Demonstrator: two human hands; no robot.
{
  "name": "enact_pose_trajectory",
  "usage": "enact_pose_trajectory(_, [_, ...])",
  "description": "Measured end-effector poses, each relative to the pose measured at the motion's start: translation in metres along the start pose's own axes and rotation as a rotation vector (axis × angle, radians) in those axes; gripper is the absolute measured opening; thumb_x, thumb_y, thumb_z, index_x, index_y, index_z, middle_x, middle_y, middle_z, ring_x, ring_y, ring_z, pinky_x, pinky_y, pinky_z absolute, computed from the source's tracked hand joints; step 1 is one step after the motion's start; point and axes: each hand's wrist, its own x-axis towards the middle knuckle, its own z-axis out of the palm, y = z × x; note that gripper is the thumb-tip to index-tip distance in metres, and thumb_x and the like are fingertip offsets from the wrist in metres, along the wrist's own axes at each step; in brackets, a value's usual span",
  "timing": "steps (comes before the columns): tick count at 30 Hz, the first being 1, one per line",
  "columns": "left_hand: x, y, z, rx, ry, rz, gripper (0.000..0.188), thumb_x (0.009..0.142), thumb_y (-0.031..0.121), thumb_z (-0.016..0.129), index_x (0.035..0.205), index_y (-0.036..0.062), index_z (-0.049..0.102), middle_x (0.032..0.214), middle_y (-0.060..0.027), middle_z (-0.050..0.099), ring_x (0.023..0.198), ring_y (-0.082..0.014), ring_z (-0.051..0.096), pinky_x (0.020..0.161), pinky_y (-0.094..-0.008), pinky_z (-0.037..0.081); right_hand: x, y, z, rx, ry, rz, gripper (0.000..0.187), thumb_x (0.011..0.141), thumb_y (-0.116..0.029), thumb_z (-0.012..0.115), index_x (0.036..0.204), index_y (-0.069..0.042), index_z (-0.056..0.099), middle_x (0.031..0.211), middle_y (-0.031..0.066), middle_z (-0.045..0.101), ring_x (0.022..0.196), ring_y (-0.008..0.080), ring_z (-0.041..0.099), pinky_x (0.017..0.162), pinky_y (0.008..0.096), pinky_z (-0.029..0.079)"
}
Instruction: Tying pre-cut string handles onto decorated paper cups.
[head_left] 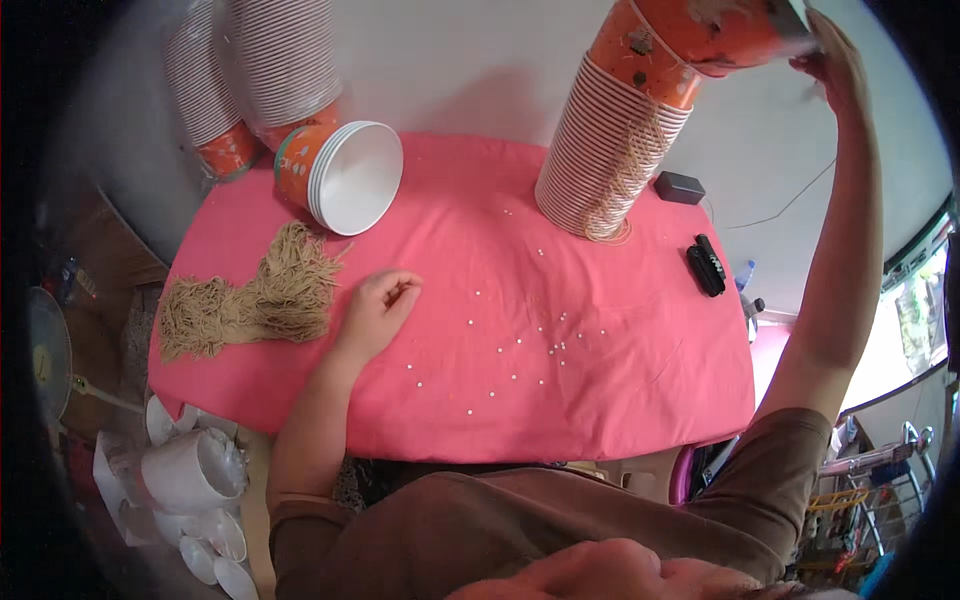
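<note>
High at the right, my right hand (838, 75) grips the far edge of an orange paper bucket (722, 32), tilted sideways and partly cut off by the view. The bucket touches the top of a tall stack of nested paper buckets (615, 140), bottoms up, with thin tan cords (618, 190) hanging down its side. My left hand (380, 312) rests on the pink cloth (450, 240) with its fingers curled in and nothing visible in them. Beside it lies a bundle of tan cord (255, 295). Small white beads (515, 377) are scattered across the cloth.
Several nested buckets (350, 180) lie on their side at the back left, before two wrapped bucket stacks (285, 60). A dark box (679, 187) and a black marker-like item (706, 268) sit at the right. White containers (195, 468) stand below the table's left edge.
</note>
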Motion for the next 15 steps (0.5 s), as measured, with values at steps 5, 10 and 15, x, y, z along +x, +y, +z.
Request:
enact_pose_trajectory(5, [0.002, 0.000, -0.004, 0.081, -0.014, -0.001, 0.010, 0.087, 0.005, 0.063, 0.094, -0.0011, 0.064, 0.081, -0.0068, 0.063, 0.070, -0.0098, 0.058, 0.061, -0.0250, 0.048, 0.034, -0.009, 0.029, -0.138, -0.031, 0.396, 0.023, 0.088, -0.025, 0.055, 0.080, -0.004, 0.060, 0.064, 0.0108, 0.057, 0.048, 0.0221, 0.059, 0.043, 0.0373, 0.054])
enact_pose_trajectory(10, [0.000, -0.006, -0.011, 0.090, 0.013, -0.043, 0.010, 0.087, 0.005, 0.063, 0.095, -0.0012, 0.065, 0.083, -0.0073, 0.065, 0.070, -0.0103, 0.059, 0.062, -0.0252, 0.048, 0.063, 0.012, 0.051, -0.259, -0.141, 0.377, 0.024, 0.085, -0.020, 0.058, 0.070, -0.001, 0.061, 0.064, 0.0147, 0.059, 0.050, 0.0261, 0.060, 0.046, 0.0427, 0.056])
enact_pose_trajectory(15, [0.016, -0.016, 0.004, 0.016, -0.007, -0.012, 0.011, 0.087, 0.005, 0.063, 0.096, -0.0012, 0.065, 0.085, -0.0078, 0.065, 0.069, -0.0104, 0.059, 0.061, -0.0253, 0.048, 0.141, 0.122, -0.034, -0.366, -0.269, 0.618, 0.029, 0.085, -0.040, 0.062, 0.096, -0.013, 0.066, 0.079, 0.0004, 0.062, 0.065, 0.0114, 0.060, 0.059, 0.0293, 0.056])
